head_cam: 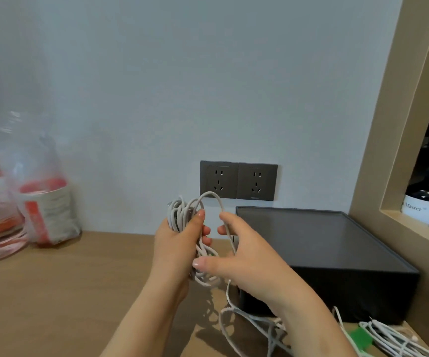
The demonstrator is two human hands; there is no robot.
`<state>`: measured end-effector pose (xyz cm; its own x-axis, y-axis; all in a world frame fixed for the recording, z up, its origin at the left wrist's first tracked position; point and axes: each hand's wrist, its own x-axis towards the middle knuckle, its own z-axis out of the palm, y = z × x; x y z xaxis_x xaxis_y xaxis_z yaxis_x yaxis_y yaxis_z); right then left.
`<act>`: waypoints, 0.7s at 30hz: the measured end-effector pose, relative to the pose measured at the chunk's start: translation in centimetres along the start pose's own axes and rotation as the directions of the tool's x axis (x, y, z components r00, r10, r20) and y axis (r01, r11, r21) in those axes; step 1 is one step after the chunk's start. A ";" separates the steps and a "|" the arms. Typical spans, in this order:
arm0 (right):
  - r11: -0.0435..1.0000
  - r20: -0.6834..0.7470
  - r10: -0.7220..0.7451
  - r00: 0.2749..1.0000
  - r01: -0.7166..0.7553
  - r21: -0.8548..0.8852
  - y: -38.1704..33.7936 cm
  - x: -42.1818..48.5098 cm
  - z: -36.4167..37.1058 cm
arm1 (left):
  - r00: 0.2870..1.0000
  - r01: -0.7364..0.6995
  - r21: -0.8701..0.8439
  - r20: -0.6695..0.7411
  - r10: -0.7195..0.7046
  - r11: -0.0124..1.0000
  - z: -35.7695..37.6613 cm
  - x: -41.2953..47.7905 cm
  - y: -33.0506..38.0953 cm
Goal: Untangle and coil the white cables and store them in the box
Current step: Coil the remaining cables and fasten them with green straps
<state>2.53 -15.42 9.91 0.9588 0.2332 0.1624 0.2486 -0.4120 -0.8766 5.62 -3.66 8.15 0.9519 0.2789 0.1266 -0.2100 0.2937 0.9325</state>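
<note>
Head view, first voice: your left hand [180, 240] grips the coil [182, 215] in a fist above the table [66, 292], with loops sticking out over and under the fingers. Your right hand [246, 261] holds the strand that arcs off the top of the coil, thumb stretched toward the lower loops.

Second voice: And the tail [249, 318] drops from under that right hand to the table, where it lies in loose, crossing bends beside the box [337, 292]. That's your risk, I'd say. Pull the next wrap fast and those bends could cinch into a knot.

First voice: Agreed. The coil looks uneven too, and some loops hang lower than others. Loosen your left fingers to take a new wrap and the low ones may slip out.

Second voice: Watch the bundle [388, 336] by your right forearm as well. It lies near the tail, and I can't tell whether they cross under your arm. If they do, you'd drag it along.

First voice: One more thing. The box looks shut, with a flat top. With both hands full you've nothing free to open it, and a coil set down unsecured could spring apart.

Second voice: So feed slowly and let the tail run straight through your right fingers.
</note>
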 end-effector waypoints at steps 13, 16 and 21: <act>0.982 -0.261 -0.176 0.949 0.188 0.022 0.5 0.5 1.0 | 0.966 0.190 -0.110 0.197 -0.166 0.976 -0.9 0.2 0.4; 0.979 -0.242 -0.130 0.962 0.163 0.121 0.5 0.7 0.7 | 0.988 0.120 -0.076 0.111 -0.111 0.990 -1.2 0.6 0.4; 0.938 -0.262 0.000 0.965 0.091 0.334 0.2 0.5 0.0 | 0.996 0.044 -0.010 0.082 -0.043 0.999 -1.0 0.5 0.3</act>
<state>3.08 -15.37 9.79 0.9613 -0.0052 0.2753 0.2743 -0.0709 -0.9590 5.81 -2.49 8.13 0.9751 0.1906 0.1137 -0.1705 0.3152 0.9336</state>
